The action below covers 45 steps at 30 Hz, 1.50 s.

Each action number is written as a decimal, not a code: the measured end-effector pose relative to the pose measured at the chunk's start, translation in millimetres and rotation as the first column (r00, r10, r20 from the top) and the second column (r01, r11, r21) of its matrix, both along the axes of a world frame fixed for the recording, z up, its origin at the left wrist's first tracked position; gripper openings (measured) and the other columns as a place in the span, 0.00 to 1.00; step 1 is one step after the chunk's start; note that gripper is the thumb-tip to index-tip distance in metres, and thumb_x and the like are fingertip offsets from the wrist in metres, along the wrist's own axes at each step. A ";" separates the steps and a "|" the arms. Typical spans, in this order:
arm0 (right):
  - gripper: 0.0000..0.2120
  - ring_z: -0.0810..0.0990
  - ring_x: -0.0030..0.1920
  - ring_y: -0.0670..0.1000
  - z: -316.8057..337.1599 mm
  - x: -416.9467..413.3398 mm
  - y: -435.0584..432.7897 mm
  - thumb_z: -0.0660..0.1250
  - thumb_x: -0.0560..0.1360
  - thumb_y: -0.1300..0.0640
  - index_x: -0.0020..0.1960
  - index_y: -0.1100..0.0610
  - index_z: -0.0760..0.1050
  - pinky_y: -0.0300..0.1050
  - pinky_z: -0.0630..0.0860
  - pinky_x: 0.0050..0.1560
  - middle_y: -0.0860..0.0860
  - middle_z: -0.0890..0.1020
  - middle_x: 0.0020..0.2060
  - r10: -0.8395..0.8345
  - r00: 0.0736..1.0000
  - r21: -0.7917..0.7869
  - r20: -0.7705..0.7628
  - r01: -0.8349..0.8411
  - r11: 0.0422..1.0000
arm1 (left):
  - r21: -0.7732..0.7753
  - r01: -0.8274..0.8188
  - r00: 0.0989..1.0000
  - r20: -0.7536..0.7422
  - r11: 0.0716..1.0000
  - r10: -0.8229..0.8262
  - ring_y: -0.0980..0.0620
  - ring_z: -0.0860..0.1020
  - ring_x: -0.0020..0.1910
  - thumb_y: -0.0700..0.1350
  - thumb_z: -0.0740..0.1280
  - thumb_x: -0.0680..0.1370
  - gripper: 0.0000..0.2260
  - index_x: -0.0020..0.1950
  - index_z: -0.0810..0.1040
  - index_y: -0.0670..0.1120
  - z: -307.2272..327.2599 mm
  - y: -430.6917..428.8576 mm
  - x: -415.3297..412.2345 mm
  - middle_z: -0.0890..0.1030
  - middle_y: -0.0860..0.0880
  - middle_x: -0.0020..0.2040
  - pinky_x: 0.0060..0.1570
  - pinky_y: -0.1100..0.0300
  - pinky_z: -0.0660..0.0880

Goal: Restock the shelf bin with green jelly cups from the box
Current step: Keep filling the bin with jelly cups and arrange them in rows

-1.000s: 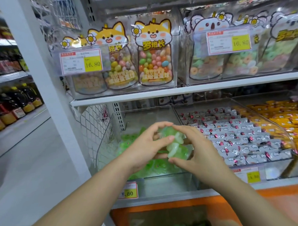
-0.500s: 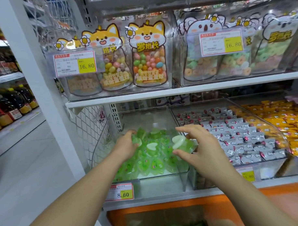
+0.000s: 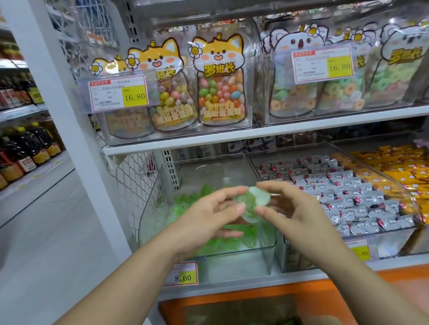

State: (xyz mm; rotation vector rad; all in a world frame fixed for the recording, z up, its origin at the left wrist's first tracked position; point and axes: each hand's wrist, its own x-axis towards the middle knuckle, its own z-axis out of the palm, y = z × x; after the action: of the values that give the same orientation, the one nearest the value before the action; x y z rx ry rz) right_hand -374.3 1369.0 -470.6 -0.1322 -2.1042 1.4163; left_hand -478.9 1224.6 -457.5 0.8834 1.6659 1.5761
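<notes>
Head view: I see both forearms reaching in from the near edge and meeting above the bin (image 3: 241, 263). My left hand (image 3: 214, 211) curls thumb and fingers round the left side of a small clump of jelly cups (image 3: 253, 200). My right hand (image 3: 289, 208) pinches its right side between thumb and forefinger. More of them lie in the bin below. The box (image 3: 215, 313) shows at the near edge.

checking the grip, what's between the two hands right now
A small cluster of jelly cups, the top one showing a pale heart-shaped lid, gripped from both sides by the left hand and right hand; the head view shows this.
</notes>
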 end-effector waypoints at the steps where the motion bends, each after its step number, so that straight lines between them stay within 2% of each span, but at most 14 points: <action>1: 0.16 0.81 0.45 0.38 0.0 0.5 -2.3 0.70 0.71 0.66 0.52 0.48 0.76 0.30 0.75 0.46 0.43 0.82 0.46 0.035 0.999 -0.072 -0.024 -0.037 0.997 | 0.009 0.015 1.000 -0.025 1.000 -0.014 0.49 0.79 0.56 0.43 0.67 0.73 0.17 0.62 0.74 0.54 -1.6 -2.5 0.8 0.78 0.48 0.59 0.53 0.53 0.79; 3: 0.12 0.82 0.42 0.40 -0.5 2.3 -4.7 0.67 0.73 0.67 0.51 0.53 0.77 0.30 0.75 0.42 0.45 0.83 0.44 0.062 0.996 -0.191 -0.057 -0.072 0.979 | 0.021 0.011 0.990 -0.141 1.000 -0.008 0.49 0.78 0.59 0.40 0.68 0.73 0.19 0.62 0.74 0.54 -4.4 -6.3 -0.3 0.77 0.49 0.61 0.55 0.53 0.78; 5: 0.08 0.82 0.40 0.41 -2.7 3.4 -7.6 0.65 0.74 0.64 0.50 0.55 0.78 0.31 0.76 0.41 0.46 0.84 0.41 0.090 0.994 -0.292 -0.058 -0.103 0.951 | 0.063 -0.037 0.967 -0.249 0.997 0.052 0.54 0.79 0.56 0.36 0.68 0.74 0.16 0.57 0.77 0.53 -6.4 -8.5 -2.0 0.80 0.52 0.57 0.52 0.58 0.77; 9: 0.09 0.82 0.36 0.47 -5.2 1.3 -15.8 0.61 0.77 0.59 0.50 0.58 0.79 0.37 0.79 0.42 0.51 0.84 0.38 0.144 0.989 -0.397 0.017 -0.126 0.909 | 0.175 -0.185 0.941 -0.253 0.967 0.225 0.54 0.80 0.37 0.33 0.68 0.73 0.08 0.45 0.77 0.46 -5.4 -9.7 -0.4 0.80 0.54 0.39 0.42 0.60 0.79; 13: 0.13 0.82 0.40 0.51 -1.1 -0.5 -18.1 0.63 0.72 0.47 0.51 0.52 0.79 0.40 0.80 0.48 0.52 0.84 0.44 0.055 0.998 -0.254 0.040 -0.043 0.966 | 0.172 -0.279 0.932 -0.189 0.945 0.310 0.56 0.78 0.30 0.31 0.65 0.75 0.06 0.43 0.76 0.42 -4.1 -12.6 -2.9 0.76 0.47 0.36 0.35 0.64 0.79; 16: 0.09 0.80 0.39 0.51 0.6 -3.7 -23.2 0.70 0.71 0.55 0.51 0.48 0.77 0.36 0.78 0.45 0.45 0.81 0.46 0.023 0.999 -0.178 0.038 -0.016 0.984 | 0.151 -0.369 0.904 -0.169 0.917 0.392 0.57 0.78 0.29 0.32 0.65 0.76 0.06 0.43 0.75 0.43 -4.8 -17.5 -14.1 0.75 0.47 0.37 0.34 0.66 0.78; 19: 0.08 0.75 0.35 0.39 -6.2 -9.5 -23.8 0.71 0.72 0.58 0.45 0.46 0.76 0.29 0.72 0.39 0.40 0.79 0.38 -0.071 0.993 0.055 0.089 0.067 0.996 | 0.043 -0.437 0.878 -0.195 0.898 0.437 0.56 0.79 0.29 0.33 0.65 0.76 0.07 0.42 0.75 0.43 -11.2 -25.6 -34.8 0.75 0.48 0.37 0.32 0.66 0.78; 23: 0.07 0.73 0.50 0.42 -12.8 -12.9 -9.8 0.69 0.73 0.54 0.50 0.48 0.77 0.34 0.67 0.49 0.40 0.78 0.46 -0.260 0.957 0.332 0.126 0.206 0.921 | -0.309 -0.383 0.918 -0.236 0.871 0.319 0.57 0.79 0.27 0.33 0.65 0.76 0.06 0.42 0.74 0.42 -31.3 -30.2 -55.6 0.78 0.45 0.35 0.30 0.66 0.77; 27: 0.09 0.72 0.59 0.47 -18.0 -14.2 -1.1 0.69 0.73 0.53 0.53 0.49 0.78 0.39 0.65 0.57 0.43 0.78 0.52 -0.307 0.940 0.415 0.148 0.223 0.882 | -0.538 -0.249 0.964 -0.216 0.805 0.153 0.60 0.78 0.23 0.33 0.66 0.76 0.06 0.42 0.72 0.41 -48.4 -23.7 -58.4 0.78 0.49 0.27 0.24 0.69 0.73; 30: 0.09 0.72 0.58 0.47 -20.8 -15.5 -0.4 0.69 0.72 0.54 0.52 0.49 0.78 0.38 0.65 0.56 0.42 0.76 0.50 -0.297 0.943 0.440 0.150 0.206 0.874 | -0.575 -0.260 0.954 -0.276 0.776 0.115 0.62 0.76 0.21 0.34 0.67 0.76 0.07 0.41 0.72 0.42 -54.2 -19.6 -59.6 0.76 0.47 0.32 0.22 0.71 0.70; 33: 0.09 0.72 0.58 0.48 -20.3 -15.5 1.1 0.69 0.72 0.54 0.53 0.49 0.78 0.40 0.66 0.57 0.43 0.77 0.52 -0.290 0.945 0.449 0.149 0.197 0.872 | -0.614 -0.273 0.932 -0.359 0.740 0.046 0.63 0.75 0.23 0.36 0.69 0.75 0.07 0.41 0.74 0.44 -60.1 -18.4 -63.6 0.77 0.49 0.33 0.26 0.71 0.71; 37: 0.10 0.72 0.58 0.47 -20.5 -15.1 2.3 0.69 0.73 0.54 0.53 0.49 0.78 0.38 0.65 0.56 0.43 0.78 0.52 -0.291 0.945 0.464 0.149 0.193 0.864 | -0.661 -0.361 0.837 -0.541 0.658 -0.084 0.55 0.75 0.34 0.41 0.73 0.72 0.08 0.43 0.74 0.49 -65.9 -16.7 -67.5 0.78 0.50 0.38 0.36 0.66 0.71; 40: 0.10 0.71 0.58 0.46 -20.8 -14.9 1.7 0.69 0.73 0.54 0.53 0.49 0.77 0.36 0.63 0.54 0.41 0.75 0.50 -0.291 0.946 0.470 0.144 0.193 0.861 | -0.675 -0.382 0.810 -0.574 0.631 -0.123 0.54 0.75 0.33 0.42 0.73 0.71 0.09 0.41 0.74 0.51 -66.2 -16.1 -69.1 0.78 0.51 0.36 0.35 0.64 0.70; 45: 0.09 0.72 0.57 0.45 -21.1 -13.9 2.5 0.69 0.72 0.54 0.53 0.49 0.78 0.36 0.63 0.55 0.41 0.75 0.49 -0.287 0.947 0.469 0.147 0.189 0.863 | -0.710 -0.380 0.779 -0.591 0.593 -0.208 0.51 0.78 0.45 0.43 0.73 0.72 0.07 0.48 0.80 0.49 -66.7 -16.7 -72.1 0.79 0.49 0.46 0.49 0.61 0.75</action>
State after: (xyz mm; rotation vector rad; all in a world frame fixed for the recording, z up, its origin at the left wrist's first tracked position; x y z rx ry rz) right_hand -388.3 1371.6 -491.8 -0.3595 -2.4351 0.7692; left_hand -551.0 1207.9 -524.2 0.8321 2.6104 0.3420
